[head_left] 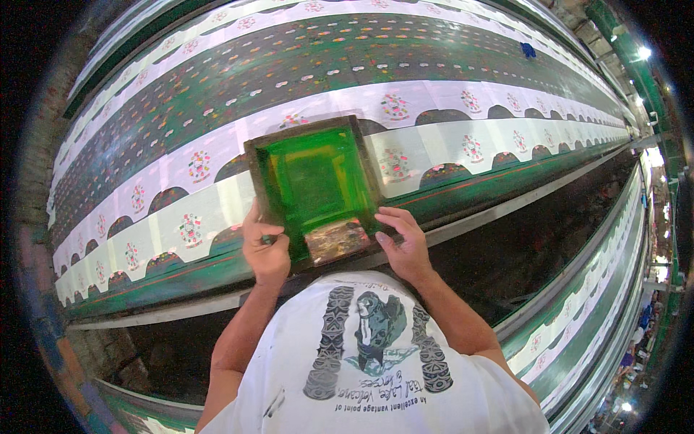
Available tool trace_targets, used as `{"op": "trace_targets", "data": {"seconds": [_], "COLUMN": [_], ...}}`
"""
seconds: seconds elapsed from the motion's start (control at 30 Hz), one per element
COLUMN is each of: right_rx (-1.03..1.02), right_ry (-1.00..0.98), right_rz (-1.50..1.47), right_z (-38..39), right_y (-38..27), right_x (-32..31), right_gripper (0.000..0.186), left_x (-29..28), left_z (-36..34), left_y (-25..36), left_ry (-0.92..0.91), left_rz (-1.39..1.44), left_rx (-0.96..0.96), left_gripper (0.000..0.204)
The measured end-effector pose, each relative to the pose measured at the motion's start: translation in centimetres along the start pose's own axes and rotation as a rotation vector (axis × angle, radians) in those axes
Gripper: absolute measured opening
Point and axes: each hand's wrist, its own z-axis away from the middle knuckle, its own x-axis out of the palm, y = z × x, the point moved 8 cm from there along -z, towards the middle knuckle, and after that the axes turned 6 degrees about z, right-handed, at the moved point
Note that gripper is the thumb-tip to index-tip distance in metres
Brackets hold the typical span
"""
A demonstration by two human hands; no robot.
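A screen-printing frame [254,168] with dark wooden sides and green mesh lies tilted over the near edge of a long printing table [181,281]. My left hand [266,249] is closed at its lower left side, next to a small dark knob-like piece [270,239]. My right hand [406,244] grips the lower right side between thumb and fingers. A brown, ink-stained strip [337,241] crosses the frame's near end. Beneath and around the frame lie white fabric pieces [163,249] with curved cut-outs and round multicoloured prints [191,230].
More rows of printed white pieces [347,103] run along the table, with a dark, colour-spotted strip [303,61] between them. A blue object [528,50] rests far right. Behind a dark gap [535,242] at right stands another table [578,318] with white pieces.
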Motion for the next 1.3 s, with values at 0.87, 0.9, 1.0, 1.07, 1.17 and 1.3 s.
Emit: {"op": "trace_targets", "data": {"seconds": [0.87, 0.9, 1.0, 1.07, 1.17, 1.3], "right_rx": [-0.662, -0.652, -0.621, -0.593, -0.553, -0.578], "right_ry": [-0.383, -0.41, -0.487, -0.532, -0.538, -0.516], "right_rz": [0.342, 0.364, 0.407, 0.376, 0.307, 0.324], "right_z": [-4.0, -4.4, -5.7, -6.4, -6.3, -4.5], "right_y": [4.1, 4.0, 4.1, 4.2, 3.6, 4.5], "right_x": [-8.9, -8.5, -8.2, -8.2, -9.8, -9.2], "right_gripper": [0.049, 0.049, 0.049, 0.049, 0.049, 0.051], "left_x": [18.9, 18.8, 18.8, 18.6, 18.9, 18.7], "left_z": [3.0, 3.0, 3.0, 3.0, 3.1, 3.1], "left_y": [-4.7, -4.7, -5.2, -5.4, -4.5, -5.0], "left_ry": [0.097, 0.089, 0.087, 0.104, 0.099, 0.086], "left_rz": [0.083, 0.077, 0.068, 0.048, 0.102, 0.089], "left_rx": [-0.303, -0.289, -0.277, -0.312, -0.316, -0.299], "left_gripper": [0.029, 0.028, 0.028, 0.027, 0.028, 0.029]}}
